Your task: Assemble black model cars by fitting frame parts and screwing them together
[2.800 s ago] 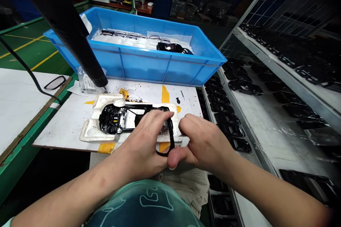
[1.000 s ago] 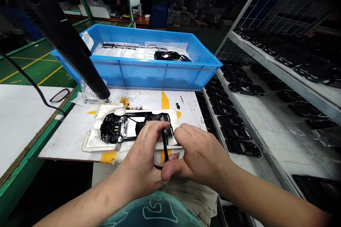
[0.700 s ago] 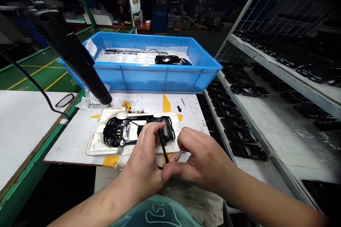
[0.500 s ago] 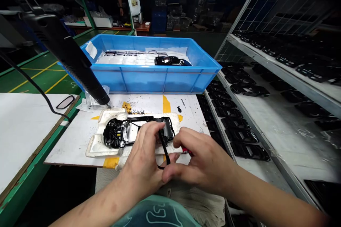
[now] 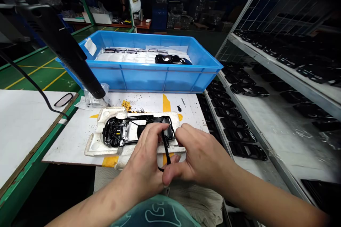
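Observation:
My left hand (image 5: 146,159) pinches a thin black frame-like strip (image 5: 166,149) upright between its forefinger and thumb. My right hand (image 5: 204,152) is curled close against it from the right, its thumb by the strip's lower end. Whatever lies inside the right fingers is mostly hidden; only a dark reddish edge shows near the fingertips. Behind both hands, a glossy black model-car body (image 5: 114,133) lies upside down in a white foam cradle (image 5: 92,145). My left fingers cover part of its near side.
A blue bin (image 5: 144,78) behind the cradle holds black frames and a black car body (image 5: 170,59). An electric screwdriver (image 5: 77,64) hangs at left, tip low over a plastic bag (image 5: 92,99). A rack (image 5: 287,120) of black car bodies stands right. One dark-rimmed lens (image 5: 63,99) lies left.
Both hands stay around the black strip. The right fingers have turned slightly inward, and the red piece seen in them before is now almost hidden. The view has shifted a little.

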A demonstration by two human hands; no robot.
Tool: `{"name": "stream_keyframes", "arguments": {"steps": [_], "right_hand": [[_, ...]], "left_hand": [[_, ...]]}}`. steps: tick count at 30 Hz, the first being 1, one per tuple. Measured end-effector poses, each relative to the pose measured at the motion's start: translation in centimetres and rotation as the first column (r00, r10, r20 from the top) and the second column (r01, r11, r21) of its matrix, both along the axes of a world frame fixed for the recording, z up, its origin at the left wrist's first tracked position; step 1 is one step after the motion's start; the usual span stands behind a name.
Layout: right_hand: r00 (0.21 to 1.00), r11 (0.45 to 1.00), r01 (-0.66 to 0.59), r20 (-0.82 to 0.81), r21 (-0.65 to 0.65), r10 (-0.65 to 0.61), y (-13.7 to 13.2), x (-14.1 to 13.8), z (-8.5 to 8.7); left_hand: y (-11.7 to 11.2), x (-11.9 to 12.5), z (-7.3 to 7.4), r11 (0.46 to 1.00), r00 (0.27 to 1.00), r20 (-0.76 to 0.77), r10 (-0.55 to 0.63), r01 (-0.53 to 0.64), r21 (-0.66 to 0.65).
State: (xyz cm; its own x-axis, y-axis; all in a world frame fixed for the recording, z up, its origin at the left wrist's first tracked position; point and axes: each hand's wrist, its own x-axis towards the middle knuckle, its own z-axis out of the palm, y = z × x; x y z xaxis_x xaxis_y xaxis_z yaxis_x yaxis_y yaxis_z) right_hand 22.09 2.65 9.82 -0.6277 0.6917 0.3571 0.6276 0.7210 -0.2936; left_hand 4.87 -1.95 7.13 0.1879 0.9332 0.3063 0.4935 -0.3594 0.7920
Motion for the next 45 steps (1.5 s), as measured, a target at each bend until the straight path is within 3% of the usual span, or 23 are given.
{"name": "stream_keyframes", "arguments": {"steps": [3,6,10,15,21,25,29,33,39,45], "right_hand": [[0.995,0.995,-0.096,0.024,-0.012,0.096,-0.1,0.0,0.0],[0.982,0.987,-0.159,-0.105,-0.016,0.156,0.0,0.5,0.4],[0.943,0.974,-0.178,-0.308,-0.141,0.128,0.4,1.9,1.5],[0.944,0.952,-0.139,-0.326,-0.272,0.044,0.5,2.9,1.5],[0.872,0.917,-0.37,-0.398,-0.148,0.287,-1.5,1.1,0.8],[0.853,0.939,-0.334,-0.45,-0.082,0.264,-1.6,1.3,0.6],[0.974,0.991,-0.119,-0.201,-0.06,0.105,-0.2,1.9,0.8],[0.996,0.995,-0.069,0.066,0.075,0.064,1.0,1.7,1.3],[0.992,0.987,-0.099,0.096,0.129,0.087,1.1,1.2,1.6],[0.97,0.96,-0.241,0.073,0.14,0.233,0.5,1.4,0.6]], "left_hand": [[-0.2,-0.1,-0.1,1.0,1.0,0.007,-0.014,0.014,-0.017],[-0.1,-0.1,0.0,0.999,1.0,0.021,-0.019,0.02,-0.042],[0.0,-0.1,0.3,0.997,1.0,-0.015,0.005,-0.006,-0.074],[0.1,-0.1,0.5,0.999,0.999,-0.024,0.038,-0.038,-0.021],[0.3,-0.3,0.5,0.998,0.997,-0.076,0.03,-0.026,0.054],[0.4,-1.0,0.9,0.999,0.984,-0.177,0.032,-0.025,0.043],[0.4,-1.4,1.5,0.995,0.96,-0.276,0.039,-0.014,0.094],[0.5,-1.4,2.1,0.995,0.939,-0.342,-0.033,0.062,0.073],[0.4,-1.4,2.4,0.992,0.937,-0.346,-0.058,0.092,0.082],[0.5,-1.4,2.3,0.994,0.938,-0.345,-0.04,0.072,0.08]]}}
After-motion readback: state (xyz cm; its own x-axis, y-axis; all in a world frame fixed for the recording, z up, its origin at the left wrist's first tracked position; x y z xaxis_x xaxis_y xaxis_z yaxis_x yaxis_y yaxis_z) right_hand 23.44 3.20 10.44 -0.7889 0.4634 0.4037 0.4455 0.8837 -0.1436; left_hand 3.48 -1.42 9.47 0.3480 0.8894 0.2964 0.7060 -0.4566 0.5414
